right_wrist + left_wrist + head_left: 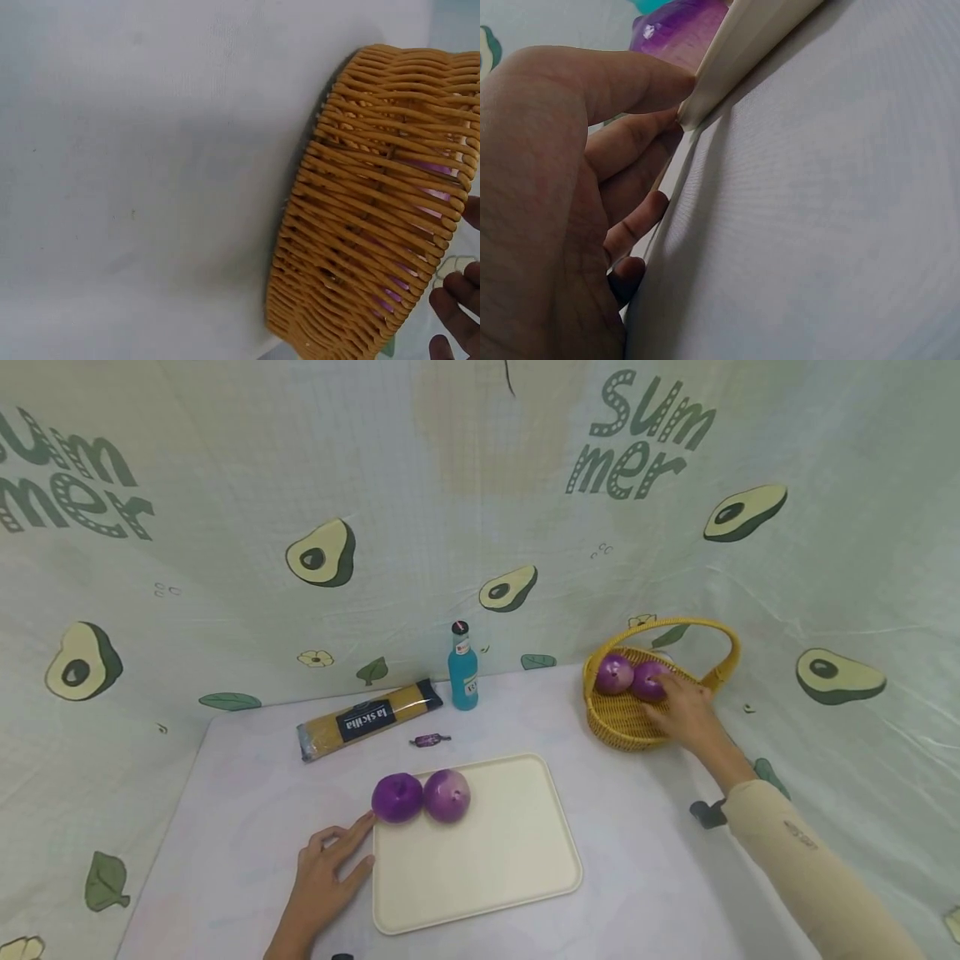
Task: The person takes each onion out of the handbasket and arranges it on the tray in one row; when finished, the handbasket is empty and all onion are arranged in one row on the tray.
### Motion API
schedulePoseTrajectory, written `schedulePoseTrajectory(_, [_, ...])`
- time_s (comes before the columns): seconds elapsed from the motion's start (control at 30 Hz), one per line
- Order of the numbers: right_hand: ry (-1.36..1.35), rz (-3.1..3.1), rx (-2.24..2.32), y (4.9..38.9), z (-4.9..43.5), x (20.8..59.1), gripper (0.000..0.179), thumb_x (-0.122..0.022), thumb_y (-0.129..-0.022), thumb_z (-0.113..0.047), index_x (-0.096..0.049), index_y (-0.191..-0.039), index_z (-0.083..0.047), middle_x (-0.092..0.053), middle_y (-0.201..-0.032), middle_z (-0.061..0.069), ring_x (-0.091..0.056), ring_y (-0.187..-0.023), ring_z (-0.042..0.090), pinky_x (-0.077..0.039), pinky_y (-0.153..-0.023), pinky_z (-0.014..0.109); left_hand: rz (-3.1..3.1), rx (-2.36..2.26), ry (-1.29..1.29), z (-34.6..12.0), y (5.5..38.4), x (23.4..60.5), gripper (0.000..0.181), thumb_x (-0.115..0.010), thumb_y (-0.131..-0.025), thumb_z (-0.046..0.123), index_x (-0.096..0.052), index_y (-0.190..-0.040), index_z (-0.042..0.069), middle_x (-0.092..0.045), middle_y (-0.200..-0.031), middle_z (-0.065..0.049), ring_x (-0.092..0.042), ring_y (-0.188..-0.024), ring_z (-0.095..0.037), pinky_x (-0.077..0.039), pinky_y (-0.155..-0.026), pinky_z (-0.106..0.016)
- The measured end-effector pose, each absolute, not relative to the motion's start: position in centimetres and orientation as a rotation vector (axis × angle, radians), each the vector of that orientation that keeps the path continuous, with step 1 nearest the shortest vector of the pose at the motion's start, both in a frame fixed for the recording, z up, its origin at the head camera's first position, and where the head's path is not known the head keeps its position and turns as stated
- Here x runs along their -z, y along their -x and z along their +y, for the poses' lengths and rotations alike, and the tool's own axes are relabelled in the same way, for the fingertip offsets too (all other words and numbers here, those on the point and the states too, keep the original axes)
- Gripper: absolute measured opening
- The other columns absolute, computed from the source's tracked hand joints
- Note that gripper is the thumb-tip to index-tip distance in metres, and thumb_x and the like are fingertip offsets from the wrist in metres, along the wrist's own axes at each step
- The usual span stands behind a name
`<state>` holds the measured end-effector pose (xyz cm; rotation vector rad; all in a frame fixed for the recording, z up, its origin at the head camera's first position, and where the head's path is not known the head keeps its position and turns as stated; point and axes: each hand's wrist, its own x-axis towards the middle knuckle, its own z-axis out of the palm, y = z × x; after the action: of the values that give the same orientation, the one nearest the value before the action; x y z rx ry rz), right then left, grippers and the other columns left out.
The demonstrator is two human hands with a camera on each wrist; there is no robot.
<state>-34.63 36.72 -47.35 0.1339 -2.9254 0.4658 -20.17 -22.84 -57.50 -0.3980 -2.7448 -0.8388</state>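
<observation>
My right hand (686,710) reaches over the near right side of a yellow wicker basket (626,739). Its fingertips are at the right one of two purple onions (650,681) inside, thumb and fingers spread apart. In the right wrist view the fingers (457,307) show beyond the woven rim. My left hand (322,881) lies at the left edge of a cream tray (480,868), fingers loosely extended. The left wrist view has its thumb and fingertips at the tray's rim (705,97). Two more purple onions, one darker (397,797) and one paler (447,796), sit in the tray's back left corner.
Behind the tray lie a pack of spaghetti (371,720) and a small purple wrapped candy (430,740). A blue bottle (463,672) stands by the back cloth. The basket's arched handle (675,622) rises over it. Near the right sleeve is a black object (707,814).
</observation>
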Motion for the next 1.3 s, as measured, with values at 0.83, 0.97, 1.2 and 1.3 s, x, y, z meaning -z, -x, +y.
schedulePoseTrajectory(0.83, [-0.035,-2.915,-0.45,36.6,38.1,49.0,0.071,-0.075,-0.09,-0.02,-0.039,-0.142,0.012,-0.038,-0.143,0.038,-0.035,-0.131,0.052,-0.019,-0.105,0.065,-2.73,0.858,0.413,-23.1,20.1,57.8,0.061,-0.077,-0.086,0.023,-0.057,-0.144,0.029,-0.06,-0.14,0.006,-0.045,-0.114,-0.023,-0.028,-0.088,-0.051])
schedulePoseTrajectory(0.97, [-0.031,-2.922,-0.45,36.7,38.0,49.1,0.075,-0.075,-0.09,-0.023,-0.038,-0.144,0.013,-0.037,-0.144,0.038,-0.033,-0.132,0.052,-0.018,-0.105,0.065,-2.735,0.85,0.41,-23.2,19.8,57.9,0.063,-0.079,-0.085,0.023,-0.056,-0.144,0.03,-0.06,-0.14,0.007,-0.044,-0.114,-0.021,-0.028,-0.088,-0.05])
schedulePoseTrajectory(1.2, [-0.05,-2.894,-0.447,37.3,38.4,49.3,0.077,-0.078,-0.088,-0.023,-0.038,-0.142,0.014,-0.037,-0.143,0.037,-0.034,-0.131,0.052,-0.019,-0.104,0.066,-2.748,0.859,0.411,-23.4,19.8,58.0,0.064,-0.078,-0.087,0.024,-0.054,-0.145,0.032,-0.058,-0.142,0.01,-0.042,-0.115,-0.018,-0.027,-0.088,-0.049])
schedulePoseTrajectory(1.3, [-0.038,-2.9,-0.431,37.7,38.6,49.3,0.079,-0.078,-0.088,-0.022,-0.036,-0.143,0.014,-0.035,-0.145,0.037,-0.033,-0.132,0.052,-0.018,-0.104,0.065,-2.756,0.857,0.413,-23.3,20.1,57.9,0.063,-0.077,-0.088,0.025,-0.053,-0.146,0.032,-0.057,-0.143,0.01,-0.042,-0.116,-0.019,-0.026,-0.089,-0.049])
